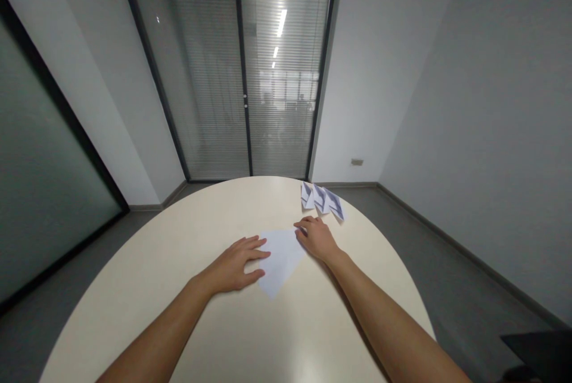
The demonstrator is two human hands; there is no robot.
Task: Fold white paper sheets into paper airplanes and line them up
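Observation:
A sheet of white paper point(280, 261) lies flat on the round table point(223, 335), with a pointed lower corner facing me. On its left edge rests my left hand point(236, 265), palm down with fingers and thumb spread. My right hand point(316, 237) lies over the paper's upper right corner, fingers loosely bent and a little apart, the thumb touching the sheet. That corner is partly hidden beneath it. Just beyond my right hand, three folded white paper pieces point(320, 198) stand in a row, close together and overlapping.
The table's curved far edge runs close behind the folded pieces. Past it is a glass partition with blinds point(286, 103) in a dark frame. Grey walls stand left and right, with a wall socket point(357, 162) low down. A dark object point(538, 347) shows at the lower right.

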